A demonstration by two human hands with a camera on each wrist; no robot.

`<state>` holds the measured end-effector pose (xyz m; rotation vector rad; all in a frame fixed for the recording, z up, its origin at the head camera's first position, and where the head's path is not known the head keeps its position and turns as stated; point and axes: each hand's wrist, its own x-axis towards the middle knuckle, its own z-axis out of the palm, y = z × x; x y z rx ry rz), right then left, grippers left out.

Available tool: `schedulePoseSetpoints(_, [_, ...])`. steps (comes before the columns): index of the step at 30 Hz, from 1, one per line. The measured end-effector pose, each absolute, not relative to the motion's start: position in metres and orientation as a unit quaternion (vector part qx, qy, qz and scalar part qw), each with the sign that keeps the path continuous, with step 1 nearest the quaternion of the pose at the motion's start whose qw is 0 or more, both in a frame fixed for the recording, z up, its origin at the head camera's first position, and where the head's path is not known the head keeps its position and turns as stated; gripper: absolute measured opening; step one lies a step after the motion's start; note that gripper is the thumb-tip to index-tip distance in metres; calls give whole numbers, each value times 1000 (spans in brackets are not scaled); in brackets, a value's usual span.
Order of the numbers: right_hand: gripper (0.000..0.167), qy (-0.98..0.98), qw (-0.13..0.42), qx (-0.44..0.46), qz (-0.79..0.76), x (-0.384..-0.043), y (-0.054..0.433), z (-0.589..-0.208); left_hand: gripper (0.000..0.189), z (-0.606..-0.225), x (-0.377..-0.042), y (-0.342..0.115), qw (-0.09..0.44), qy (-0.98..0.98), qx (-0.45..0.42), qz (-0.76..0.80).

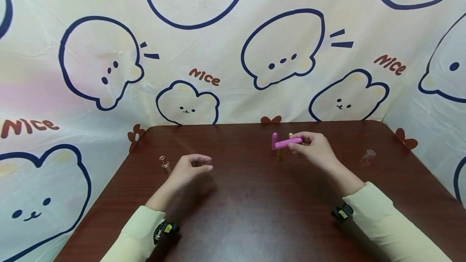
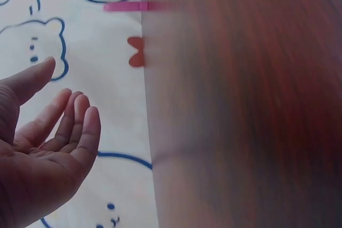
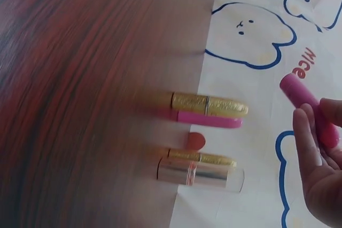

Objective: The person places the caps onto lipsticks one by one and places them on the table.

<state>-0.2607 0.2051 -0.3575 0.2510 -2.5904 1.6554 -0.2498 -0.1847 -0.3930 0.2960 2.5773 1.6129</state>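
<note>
My right hand (image 1: 314, 148) pinches a pink lipstick tube (image 1: 285, 143) between thumb and fingers, above the table; the right wrist view shows this pink tube (image 3: 304, 100) slanting out of the grip. Behind and below it stand another pink tube (image 1: 274, 141) and two gold glittery tubes, one gold tube (image 1: 279, 155) in front and the other gold tube (image 1: 290, 135) partly hidden by the hand. My left hand (image 1: 189, 170) hovers over the table, fingers loosely bent, holding nothing. Just left of it stands a rose-gold lipstick tube (image 1: 164, 163) with a clear outer part.
A small clear cylinder (image 1: 368, 157) sits on the right side of the dark wood table (image 1: 240, 221). A cartoon-printed cloth (image 1: 225, 51) hangs behind the table and along both sides.
</note>
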Motion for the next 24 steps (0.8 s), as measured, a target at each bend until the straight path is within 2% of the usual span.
schedulePoseSetpoints(11, [21,-912,113,104,381,-266,216,-371,37,-397,-241,-225,41,884,65,460])
schedulePoseSetpoints(18, [23,-934,90,125,323,-269,212,-376,36,-399,-238,-246,28,900,41,432])
schedulePoseSetpoints(24, [16,-943,61,131,300,-274,209,-379,36,-399,-238,-257,29,899,14,436])
